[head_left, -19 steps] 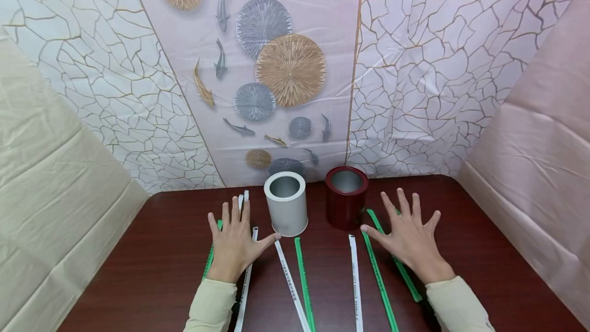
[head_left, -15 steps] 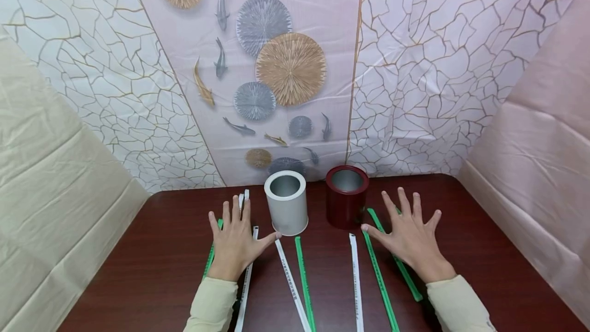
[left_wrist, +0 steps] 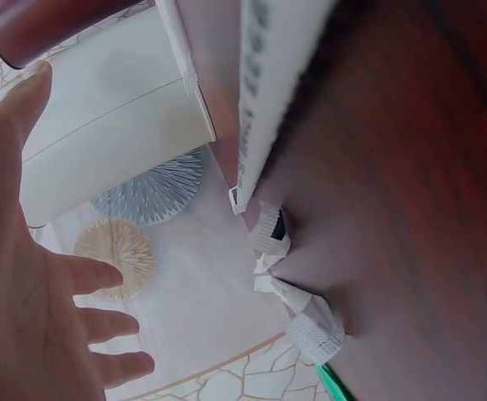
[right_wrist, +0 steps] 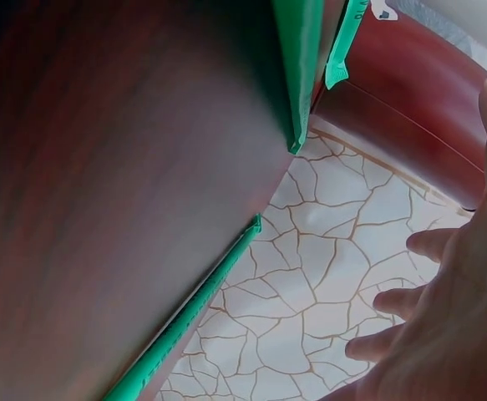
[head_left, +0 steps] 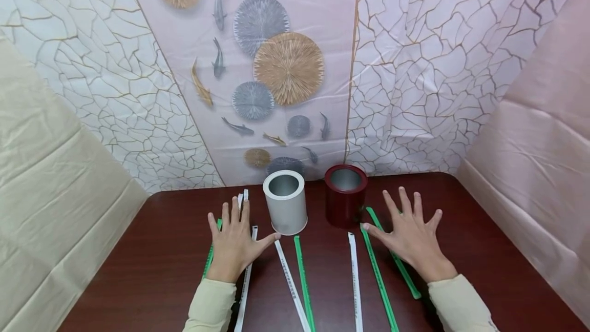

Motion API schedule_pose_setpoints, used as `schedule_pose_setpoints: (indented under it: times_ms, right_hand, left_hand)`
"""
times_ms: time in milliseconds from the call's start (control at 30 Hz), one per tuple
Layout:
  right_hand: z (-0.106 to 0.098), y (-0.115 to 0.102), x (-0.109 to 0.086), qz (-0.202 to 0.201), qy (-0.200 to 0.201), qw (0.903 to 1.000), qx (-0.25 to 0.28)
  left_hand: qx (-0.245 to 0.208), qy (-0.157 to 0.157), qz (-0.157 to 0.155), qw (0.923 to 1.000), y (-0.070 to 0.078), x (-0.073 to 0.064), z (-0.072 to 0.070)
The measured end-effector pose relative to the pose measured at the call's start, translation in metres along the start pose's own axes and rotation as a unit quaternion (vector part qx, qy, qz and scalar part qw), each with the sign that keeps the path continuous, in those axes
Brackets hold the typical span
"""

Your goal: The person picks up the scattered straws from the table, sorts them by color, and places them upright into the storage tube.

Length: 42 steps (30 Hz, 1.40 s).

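Note:
Over the left part of the dark table, my left hand point(head_left: 230, 250) has its fingers spread and holds nothing. Its thumb tip overlaps the top of a slim white printed packet point(head_left: 287, 273), near the base of a white canister point(head_left: 287, 214). My right hand point(head_left: 417, 242) is likewise spread and holds nothing, its thumb overlapping a slim green packet point(head_left: 380, 283) beside a dark red canister point(head_left: 344, 209). Another green packet point(head_left: 407, 278) runs partly hidden under that hand. In the left wrist view, white packet ends point(left_wrist: 314, 330) lie beyond the left palm.
Both canisters are open-topped and stand at the back of the table point(head_left: 138, 260). Between the hands lie another green packet point(head_left: 304, 283) and a white one point(head_left: 356, 283). A patterned cloth point(head_left: 405, 81) hangs behind, with plain cloth point(head_left: 539, 178) at the sides.
The head view has shifted very slightly. Both hands stay spread in nearly the same places, and the canisters and packets have not moved.

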State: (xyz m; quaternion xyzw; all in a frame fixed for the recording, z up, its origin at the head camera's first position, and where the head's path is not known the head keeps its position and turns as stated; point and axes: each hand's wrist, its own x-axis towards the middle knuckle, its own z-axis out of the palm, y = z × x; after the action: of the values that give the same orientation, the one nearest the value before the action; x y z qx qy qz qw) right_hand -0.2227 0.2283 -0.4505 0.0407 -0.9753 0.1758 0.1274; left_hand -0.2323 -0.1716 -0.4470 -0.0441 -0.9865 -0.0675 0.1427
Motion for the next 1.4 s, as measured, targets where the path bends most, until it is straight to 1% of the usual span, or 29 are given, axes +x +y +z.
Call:
schedule_pose_setpoints:
  times_ms: [133,200,233,333,400,500,567,633,767,833,933,1067,1200,1267,1333,1400]
  right_hand:
    - [-0.001,0.001,0.001,-0.001,-0.002,1.0,0.006]
    - [-0.001,0.002,0.001,0.0,-0.008,0.9998,0.016]
    - [-0.002,0.002,0.001,0.001,-0.011,0.9997,0.024]
    - [-0.005,0.001,0.002,-0.002,-0.017,0.9976,0.068]
    - [-0.009,0.0,0.005,-0.009,-0.017,0.9941,0.107]
    - [-0.017,-0.004,0.011,-0.026,-0.014,0.9855,0.167]
    - [-0.023,-0.007,0.015,-0.038,-0.012,0.98,0.195]
    - [-0.027,-0.011,0.02,-0.05,-0.012,0.9761,0.211]
    - [-0.031,-0.022,0.036,-0.075,-0.024,0.9732,0.216]
    - [-0.03,-0.028,0.045,-0.087,-0.032,0.9723,0.215]
    - [-0.024,-0.035,0.057,-0.101,-0.041,0.9704,0.215]
    - [-0.015,-0.04,0.07,-0.113,-0.049,0.967,0.223]
    - [-0.01,-0.043,0.08,-0.115,-0.058,0.968,0.215]
    - [-0.01,-0.044,0.085,-0.114,-0.064,0.9703,0.203]
    - [-0.011,-0.043,0.089,-0.115,-0.07,0.9716,0.195]
    - [-0.011,-0.041,0.091,-0.118,-0.074,0.9725,0.187]
  left_hand:
    - [-0.002,-0.002,-0.003,1.0,-0.001,-0.001,-0.001]
    - [-0.003,-0.012,-0.004,0.9999,-0.001,-0.002,-0.002]
    - [-0.003,-0.015,-0.004,0.9999,-0.001,-0.002,-0.002]
    - [-0.007,-0.025,-0.006,0.9997,-0.001,-0.003,-0.003]
    - [-0.011,-0.027,-0.009,0.9995,-0.001,-0.004,-0.005]
    - [-0.018,-0.027,-0.016,0.9993,-0.001,-0.005,-0.006]
    - [-0.019,-0.031,-0.02,0.9991,-0.002,-0.007,-0.007]
    - [-0.019,-0.035,-0.021,0.999,-0.002,-0.008,-0.006]
    - [-0.025,-0.034,-0.018,0.9989,-0.004,-0.012,-0.005]
    - [-0.03,-0.028,-0.017,0.999,-0.004,-0.013,-0.005]
    - [-0.033,-0.018,-0.015,0.9992,-0.005,-0.015,-0.004]
    - [-0.036,-0.009,-0.005,0.9993,-0.005,-0.016,-0.004]
    - [-0.044,0.008,0.011,0.9989,-0.003,-0.016,-0.004]
    - [-0.056,0.014,0.021,0.9981,-0.001,-0.015,-0.006]
    - [-0.081,0.01,0.024,0.9963,0.0,-0.014,-0.008]
    - [-0.124,-0.007,0.017,0.9922,0.001,-0.012,-0.011]
